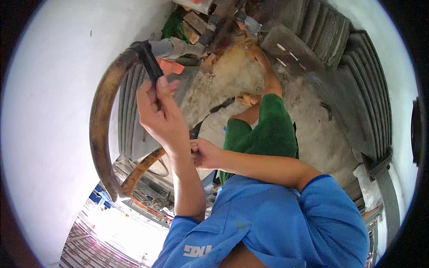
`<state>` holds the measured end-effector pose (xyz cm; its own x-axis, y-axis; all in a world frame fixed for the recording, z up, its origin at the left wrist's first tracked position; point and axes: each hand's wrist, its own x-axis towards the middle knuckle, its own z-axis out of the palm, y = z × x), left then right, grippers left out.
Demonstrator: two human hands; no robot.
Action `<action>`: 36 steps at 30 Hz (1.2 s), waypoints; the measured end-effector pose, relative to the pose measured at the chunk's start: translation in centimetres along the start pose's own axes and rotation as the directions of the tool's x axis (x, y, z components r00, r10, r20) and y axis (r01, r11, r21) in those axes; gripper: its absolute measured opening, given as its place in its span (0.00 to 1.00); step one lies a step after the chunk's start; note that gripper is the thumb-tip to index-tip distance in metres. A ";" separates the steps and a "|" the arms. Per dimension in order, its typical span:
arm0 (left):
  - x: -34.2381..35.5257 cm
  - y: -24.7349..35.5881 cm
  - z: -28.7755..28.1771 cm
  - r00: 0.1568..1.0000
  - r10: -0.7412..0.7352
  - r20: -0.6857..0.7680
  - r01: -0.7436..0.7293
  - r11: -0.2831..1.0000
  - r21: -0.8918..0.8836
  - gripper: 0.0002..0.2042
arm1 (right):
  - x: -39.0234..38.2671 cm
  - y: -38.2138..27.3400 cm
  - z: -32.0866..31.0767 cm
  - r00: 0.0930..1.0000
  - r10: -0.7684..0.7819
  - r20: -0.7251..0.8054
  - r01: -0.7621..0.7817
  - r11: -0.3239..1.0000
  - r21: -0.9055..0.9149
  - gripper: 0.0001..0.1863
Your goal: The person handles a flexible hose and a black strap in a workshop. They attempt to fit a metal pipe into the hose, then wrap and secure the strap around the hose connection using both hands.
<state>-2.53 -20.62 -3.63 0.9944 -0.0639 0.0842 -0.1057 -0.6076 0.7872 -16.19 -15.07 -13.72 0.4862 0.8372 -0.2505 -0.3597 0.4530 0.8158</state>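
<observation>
A thick, mottled brown curved piece (102, 116), which looks like bent wood or bamboo, arches at the left beside the white wall. A black strip (151, 62) is wrapped around its upper end. My left hand (163, 114) pinches that strip between thumb and fingers. Below it, my right hand (205, 154) is closed behind my left wrist, where the piece's thinner lower arm (140, 169) passes out of sight. A dark strip (195, 131) rises from the right hand toward the floor area. What the right fingers grip is hidden.
A grey pipe (178, 48) and an orange piece (173, 67) lie just beyond the left hand. Stacked grey sheets (366, 102) lean at the right. A dark slab (290, 49) with pale sticks on it is at the far right. My legs and feet are on the dusty floor (223, 85).
</observation>
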 end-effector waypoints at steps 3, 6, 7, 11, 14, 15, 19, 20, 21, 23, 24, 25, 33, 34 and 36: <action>-0.9 2.5 0.0 0.953 -0.250 0.171 0.294 0.899 -0.326 0.09 | -4.5 -1.7 -1.2 0.983 -0.047 0.178 0.038 0.998 0.055 0.16; -1.7 3.8 1.1 0.942 -0.282 0.181 0.333 0.851 -0.406 0.07 | -9.3 -4.1 0.1 0.963 -0.168 0.211 0.164 0.986 0.037 0.14; -1.4 3.7 1.5 0.961 -0.220 0.169 0.270 0.885 -0.379 0.07 | -11.0 -4.9 1.2 0.968 -0.179 0.175 0.171 0.984 0.057 0.14; -1.3 2.6 2.3 0.981 -0.098 0.167 0.134 0.966 -0.222 0.07 | -20.6 -10.8 7.7 0.911 -0.324 -0.255 -0.187 0.227 -0.956 0.41; -1.5 1.6 2.3 0.993 -0.049 0.103 0.066 0.984 -0.168 0.07 | -21.1 -14.9 14.5 0.736 -0.535 0.415 -0.100 -0.691 -0.716 0.25; -1.6 1.4 2.0 0.994 -0.055 0.095 0.068 0.989 -0.132 0.07 | -19.7 -15.5 16.6 0.496 -0.516 0.699 0.066 -0.780 -0.622 0.22; -1.5 0.4 0.5 0.998 -0.044 0.052 0.047 0.997 -0.068 0.07 | -12.9 -16.6 25.3 0.512 0.038 0.858 0.658 -0.659 -0.364 0.33; -1.3 0.1 0.3 0.998 -0.040 0.045 0.043 0.997 -0.060 0.07 | -11.2 -16.4 26.6 0.556 0.069 0.829 0.658 -0.645 -0.388 0.32; -1.4 -0.2 0.1 0.999 0.000 0.036 0.002 0.999 -0.048 0.07 | -9.6 -16.3 27.7 0.597 0.099 0.796 0.655 -0.632 -0.413 0.31; -1.2 -0.9 -0.1 1.000 -0.010 0.022 0.011 1.000 -0.028 0.07 | -7.3 -16.1 29.0 0.728 0.008 0.686 0.533 -0.635 -0.559 0.30; -1.0 -1.3 -0.2 1.000 -0.020 0.019 0.021 1.000 -0.012 0.08 | -6.7 -16.2 29.4 0.745 0.100 0.660 0.604 -0.521 -0.602 0.30; -1.1 -1.7 -0.3 1.000 0.001 0.003 -0.001 1.000 0.001 0.08 | -6.2 -16.4 29.4 0.745 0.196 0.637 0.655 -0.393 -0.645 0.29; -0.9 -5.9 -1.9 0.990 0.124 -0.069 -0.120 0.991 0.059 0.08 | -3.6 -16.4 28.4 0.682 0.123 0.721 0.718 -0.305 -0.626 0.25; -0.4 -6.5 -2.1 0.989 0.131 -0.073 -0.127 0.990 0.064 0.08 | -3.7 -16.4 28.5 0.704 0.082 0.705 0.692 -0.304 -0.655 0.25; 0.6 -7.6 -2.5 0.985 0.148 -0.087 -0.141 0.987 0.079 0.08 | -4.0 -16.8 28.9 0.745 -0.004 0.667 0.634 -0.304 -0.711 0.24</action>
<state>-1.09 -14.10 -8.06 0.9639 -0.0837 0.2530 -0.2448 -0.6527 0.7169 10.90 -34.88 -11.31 0.8949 0.4176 0.1575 -0.1485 0.6113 -0.7773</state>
